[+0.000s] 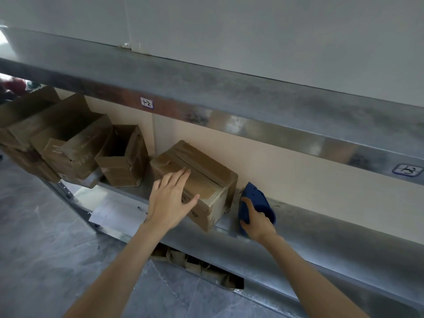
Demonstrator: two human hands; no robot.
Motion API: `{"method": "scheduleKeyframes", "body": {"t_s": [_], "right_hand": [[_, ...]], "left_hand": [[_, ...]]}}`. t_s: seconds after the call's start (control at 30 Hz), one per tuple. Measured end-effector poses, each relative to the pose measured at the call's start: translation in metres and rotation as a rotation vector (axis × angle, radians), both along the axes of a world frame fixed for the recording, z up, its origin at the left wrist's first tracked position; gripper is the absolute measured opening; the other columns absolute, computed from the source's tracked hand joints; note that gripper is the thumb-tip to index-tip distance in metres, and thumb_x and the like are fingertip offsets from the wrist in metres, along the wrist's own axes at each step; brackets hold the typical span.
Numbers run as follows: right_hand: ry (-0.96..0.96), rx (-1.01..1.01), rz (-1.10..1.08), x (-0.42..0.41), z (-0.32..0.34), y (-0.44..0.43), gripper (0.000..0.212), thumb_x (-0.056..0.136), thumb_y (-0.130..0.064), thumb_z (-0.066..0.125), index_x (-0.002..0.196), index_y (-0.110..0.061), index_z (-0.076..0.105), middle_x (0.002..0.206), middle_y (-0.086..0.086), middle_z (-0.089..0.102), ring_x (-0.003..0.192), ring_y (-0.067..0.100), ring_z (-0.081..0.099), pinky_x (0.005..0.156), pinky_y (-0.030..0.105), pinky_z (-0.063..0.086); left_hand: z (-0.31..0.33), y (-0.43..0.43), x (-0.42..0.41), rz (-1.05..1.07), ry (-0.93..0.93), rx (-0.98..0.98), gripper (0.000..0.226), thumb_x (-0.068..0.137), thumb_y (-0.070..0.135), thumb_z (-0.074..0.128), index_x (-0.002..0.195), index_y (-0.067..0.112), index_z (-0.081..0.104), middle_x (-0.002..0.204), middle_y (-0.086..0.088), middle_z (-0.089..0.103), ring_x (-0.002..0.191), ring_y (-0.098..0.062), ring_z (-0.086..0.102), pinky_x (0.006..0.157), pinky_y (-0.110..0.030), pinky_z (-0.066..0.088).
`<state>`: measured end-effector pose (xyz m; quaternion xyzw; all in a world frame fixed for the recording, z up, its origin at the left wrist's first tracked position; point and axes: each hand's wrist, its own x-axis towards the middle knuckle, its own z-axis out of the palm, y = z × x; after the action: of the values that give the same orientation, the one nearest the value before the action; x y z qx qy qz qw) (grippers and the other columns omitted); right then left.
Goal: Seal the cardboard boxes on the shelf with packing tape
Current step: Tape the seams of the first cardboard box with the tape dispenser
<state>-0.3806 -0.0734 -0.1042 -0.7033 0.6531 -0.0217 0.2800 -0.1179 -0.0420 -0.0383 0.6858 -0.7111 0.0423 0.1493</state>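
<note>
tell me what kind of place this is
Probably a stockroom or small warehouse: metal shelving with handwritten bay labels, several worn cardboard boxes along the shelf, and a blue tape dispenser gripped by the right hand.

Closed box (195, 177) on shelf (321, 228), dispenser (255, 203) right.

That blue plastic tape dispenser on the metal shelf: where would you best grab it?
Probably grip the blue plastic tape dispenser by its near end, coming from the front of the metal shelf, as the right hand does. Its narrow end points toward the back wall, and the taped brown cardboard box sits close on its left.
</note>
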Motion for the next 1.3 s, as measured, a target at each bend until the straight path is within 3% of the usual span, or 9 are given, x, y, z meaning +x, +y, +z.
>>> {"method": "scheduleKeyframes", "body": {"t_s": [0.27,0.7,0.77,0.83,0.9,0.97,1.13,1.3], "right_hand": [[-0.081,0.107,-0.015,-0.006,-0.01,-0.013,0.083,0.095,-0.004,0.051,0.155,-0.025,-0.002,0.052,0.003,0.042,0.045,0.015,0.038,0.043,0.026,0.029],[-0.156,0.119,0.011,-0.014,-0.015,-0.019,0.085,0.096,-0.004,0.053,0.154,-0.025,-0.005,0.055,0.008,0.044,0.047,0.016,0.039,0.045,0.022,0.031],[-0.164,0.135,0.013,-0.017,-0.016,-0.023,0.088,0.095,-0.006,0.055,0.154,-0.028,-0.006,0.072,0.025,0.058,0.056,0.025,0.048,0.049,0.025,0.037],[-0.207,0.149,0.008,-0.019,-0.013,-0.026,0.091,0.094,-0.008,0.058,0.153,-0.033,-0.006,0.106,0.038,0.06,0.077,0.039,0.06,0.06,0.038,0.049],[-0.234,0.164,0.008,-0.019,-0.005,-0.026,0.091,0.094,-0.009,0.059,0.152,-0.038,-0.005,0.133,0.034,0.049,0.107,0.048,0.057,0.081,0.05,0.053],[-0.256,0.175,0.005,-0.018,0.0,-0.024,0.088,0.095,-0.006,0.057,0.152,-0.037,-0.004,0.142,0.027,0.042,0.116,0.046,0.053,0.09,0.051,0.051],[-0.278,0.194,-0.022,-0.017,-0.004,-0.022,0.089,0.094,-0.002,0.055,0.148,-0.046,-0.001,0.133,0.041,0.043,0.112,0.059,0.048,0.081,0.059,0.05],[-0.199,0.052,-0.093,-0.013,-0.008,-0.017,0.067,0.1,-0.013,0.051,0.152,-0.03,0.012,0.107,0.032,0.062,0.081,0.043,0.065,0.065,0.045,0.055]], "left_hand": [[-0.005,-0.005,0.0,-0.029,0.039,-0.005,0.076,0.087,0.067,0.032,0.145,0.021,0.047,0.149,0.005,0.048,0.134,-0.016,0.042,0.103,-0.035,0.035],[-0.014,-0.007,-0.007,-0.073,0.099,0.008,0.073,0.089,0.07,0.031,0.141,0.022,0.051,0.147,0.006,0.049,0.133,-0.016,0.041,0.101,-0.035,0.036],[-0.014,-0.007,-0.008,-0.077,0.11,0.006,0.074,0.089,0.07,0.031,0.141,0.022,0.052,0.147,0.006,0.05,0.133,-0.017,0.041,0.101,-0.036,0.036],[-0.013,-0.007,-0.008,-0.08,0.12,0.007,0.075,0.088,0.07,0.03,0.141,0.021,0.052,0.147,0.005,0.049,0.133,-0.017,0.041,0.101,-0.036,0.036],[-0.013,-0.007,-0.007,-0.082,0.124,0.012,0.075,0.088,0.07,0.029,0.141,0.022,0.051,0.147,0.006,0.048,0.134,-0.017,0.04,0.102,-0.035,0.034],[-0.013,-0.007,-0.008,-0.083,0.126,0.01,0.075,0.088,0.071,0.029,0.141,0.023,0.051,0.148,0.007,0.048,0.135,-0.017,0.039,0.103,-0.035,0.034],[-0.012,-0.006,-0.01,-0.08,0.134,0.013,0.082,0.085,0.08,0.028,0.14,0.024,0.052,0.148,0.006,0.047,0.135,-0.017,0.038,0.104,-0.038,0.035],[-0.014,-0.005,-0.013,-0.061,0.152,0.023,0.096,0.072,0.093,0.034,0.14,0.026,0.051,0.15,0.006,0.043,0.138,-0.019,0.035,0.107,-0.044,0.035]]}}
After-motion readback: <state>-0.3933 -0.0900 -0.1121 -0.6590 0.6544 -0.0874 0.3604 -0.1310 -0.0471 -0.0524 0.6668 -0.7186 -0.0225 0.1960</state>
